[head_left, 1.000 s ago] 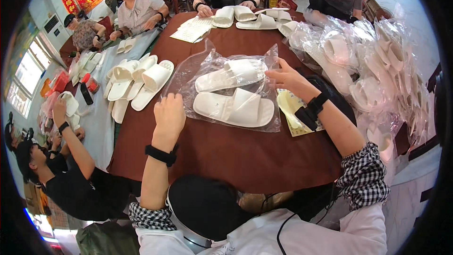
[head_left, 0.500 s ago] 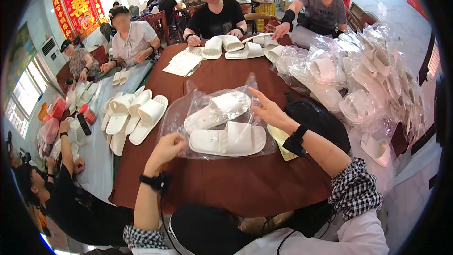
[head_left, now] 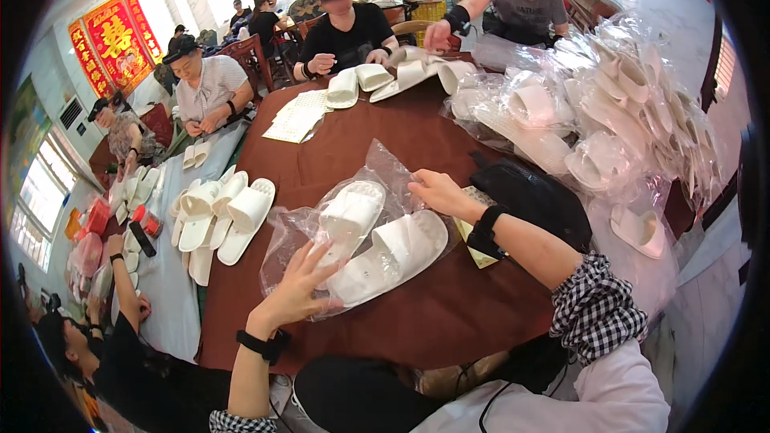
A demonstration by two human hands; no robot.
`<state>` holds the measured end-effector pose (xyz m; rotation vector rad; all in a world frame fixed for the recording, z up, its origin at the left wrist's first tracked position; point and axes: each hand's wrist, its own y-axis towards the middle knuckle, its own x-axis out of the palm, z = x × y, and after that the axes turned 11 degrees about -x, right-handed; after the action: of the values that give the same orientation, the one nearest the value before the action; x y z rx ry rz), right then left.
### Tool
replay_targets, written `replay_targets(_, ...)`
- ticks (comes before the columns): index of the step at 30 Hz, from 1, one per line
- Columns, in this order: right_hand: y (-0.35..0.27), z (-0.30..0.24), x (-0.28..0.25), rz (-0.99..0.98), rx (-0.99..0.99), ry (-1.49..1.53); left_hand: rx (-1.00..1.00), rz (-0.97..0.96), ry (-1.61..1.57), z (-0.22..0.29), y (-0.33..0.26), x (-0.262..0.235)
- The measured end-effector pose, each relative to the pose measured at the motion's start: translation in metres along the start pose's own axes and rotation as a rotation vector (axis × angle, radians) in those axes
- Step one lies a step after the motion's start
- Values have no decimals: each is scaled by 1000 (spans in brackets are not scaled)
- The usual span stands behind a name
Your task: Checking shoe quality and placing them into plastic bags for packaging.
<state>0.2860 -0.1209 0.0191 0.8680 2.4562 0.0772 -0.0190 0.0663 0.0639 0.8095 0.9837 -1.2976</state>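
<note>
A pair of white slippers (head_left: pixel 401 250) lies in a clear plastic bag (head_left: pixel 282 239) on the brown-covered table before me. My left hand (head_left: pixel 298 285) rests at the bag's near left side, fingers spread over the toe ends and nothing gripped. At the bag's upper right edge, my right hand (head_left: pixel 446 195) has its fingers closed on the plastic film. The slippers sit at a slant, side by side, their straps partly under the film.
Left of the bag stand several loose white slippers (head_left: pixel 247 212). A heap of bagged slippers (head_left: pixel 609 104) fills the right side, beside a black mesh bag (head_left: pixel 533 196). White textured sheets (head_left: pixel 297 118) lie farther off. Several people work around the tables.
The bagged slippers have turned, their right ends swinging away from me. My left hand has spread onto the bag, and my right hand has come down and closed on its edge.
</note>
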Motion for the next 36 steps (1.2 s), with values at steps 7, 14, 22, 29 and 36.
replay_targets(7,12,4,21,-16,-132,63,-3,-112,235,23,20,24)
replay_targets(14,22,-27,-16,-234,305,713,-39,-167,292,22,7,29)
replay_targets(22,26,-14,1,-152,35,-169,-28,-151,259,17,-1,26)
replay_targets(29,14,-19,35,-144,-233,-68,51,-158,183,12,30,33)
replay_targets(36,21,-56,-9,113,-136,-196,28,73,44,13,7,20)
